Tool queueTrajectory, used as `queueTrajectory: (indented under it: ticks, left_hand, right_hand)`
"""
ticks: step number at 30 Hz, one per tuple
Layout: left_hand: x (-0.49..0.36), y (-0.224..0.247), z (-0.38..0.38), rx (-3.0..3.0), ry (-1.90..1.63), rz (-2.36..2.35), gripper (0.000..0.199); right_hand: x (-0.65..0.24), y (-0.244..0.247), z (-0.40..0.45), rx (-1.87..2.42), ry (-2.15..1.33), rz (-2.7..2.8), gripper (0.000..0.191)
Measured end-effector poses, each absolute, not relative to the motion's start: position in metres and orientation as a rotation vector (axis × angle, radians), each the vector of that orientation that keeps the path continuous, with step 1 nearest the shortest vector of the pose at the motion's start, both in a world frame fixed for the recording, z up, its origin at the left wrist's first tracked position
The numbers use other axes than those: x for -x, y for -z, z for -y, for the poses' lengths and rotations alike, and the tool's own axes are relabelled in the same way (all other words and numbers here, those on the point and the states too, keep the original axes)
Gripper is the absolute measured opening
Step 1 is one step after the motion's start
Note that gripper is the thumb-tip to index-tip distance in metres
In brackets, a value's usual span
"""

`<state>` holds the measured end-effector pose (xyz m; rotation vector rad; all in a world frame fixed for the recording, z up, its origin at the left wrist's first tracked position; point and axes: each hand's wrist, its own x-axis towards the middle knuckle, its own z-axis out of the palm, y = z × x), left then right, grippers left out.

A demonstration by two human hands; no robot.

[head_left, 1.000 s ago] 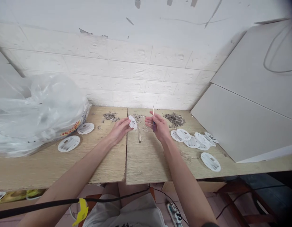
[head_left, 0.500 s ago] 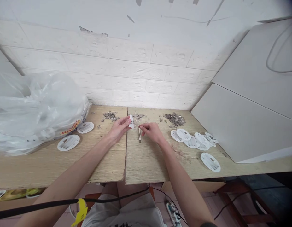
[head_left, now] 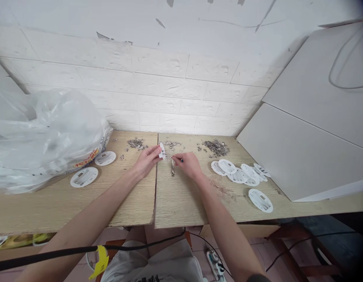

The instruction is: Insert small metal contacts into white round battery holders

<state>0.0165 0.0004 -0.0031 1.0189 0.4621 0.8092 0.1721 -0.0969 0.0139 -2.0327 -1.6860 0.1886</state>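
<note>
My left hand (head_left: pixel 146 160) pinches a white round plate (head_left: pixel 162 150), held nearly on edge above the table. Small metal bits seem to sit on the face turned toward my right hand; they are too small to make out. My right hand (head_left: pixel 187 163) grips a thin metal rod-like tool (head_left: pixel 169 156) between thumb and fingers, its tip at or very near the plate. Below those fingers a narrow metal strip with dark marks (head_left: pixel 173 168) lies on the wooden table (head_left: pixel 181 199). Small metal pieces (head_left: pixel 171 145) are scattered just behind the hands.
More small metal parts lie in piles at left (head_left: pixel 136 143) and right (head_left: pixel 216 148). Several white round plates (head_left: pixel 236 175) overlap at right; two others (head_left: pixel 84 177) rest beside a big plastic bag (head_left: pixel 52 137). A seam (head_left: pixel 156 188) divides the tabletop. A black cable (head_left: pixel 134 248) crosses in front.
My right hand has turned slightly, bringing the thin tool into view with its tip toward the plate. The plate is tilted a little differently in my left hand.
</note>
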Motion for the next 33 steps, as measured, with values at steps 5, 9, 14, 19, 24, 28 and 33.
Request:
queueTrajectory:
  ticks: [5,9,14,19,24,28,33]
  left_hand:
    - [-0.016,0.006,-0.002,-1.034,-0.800,-0.449,0.031]
    - [-0.015,0.006,-0.002,-1.047,-0.791,-0.440,0.031]
    - [-0.016,0.005,-0.001,-1.018,-0.803,-0.442,0.028]
    - [-0.016,0.004,0.000,-0.980,-0.815,-0.466,0.026]
    - [-0.016,0.003,0.002,-1.009,-0.805,-0.475,0.031]
    - [-0.015,0.000,0.004,-1.025,-0.803,-0.501,0.033]
    - [-0.015,-0.002,0.007,-1.036,-0.809,-0.542,0.034]
  right_hand:
    - [-0.171,-0.016,0.098,2.057,-0.157,1.695,0.027]
    - [-0.173,-0.016,0.098,2.047,-0.146,1.706,0.027]
    - [-0.173,-0.016,0.098,2.044,-0.140,1.710,0.027]
    - [-0.171,-0.017,0.099,2.054,-0.107,1.726,0.028]
    - [-0.170,-0.017,0.100,2.093,-0.061,1.772,0.030]
    - [-0.166,-0.015,0.100,2.137,0.023,1.836,0.032]
    - [-0.159,-0.019,0.103,2.232,0.195,1.915,0.026]
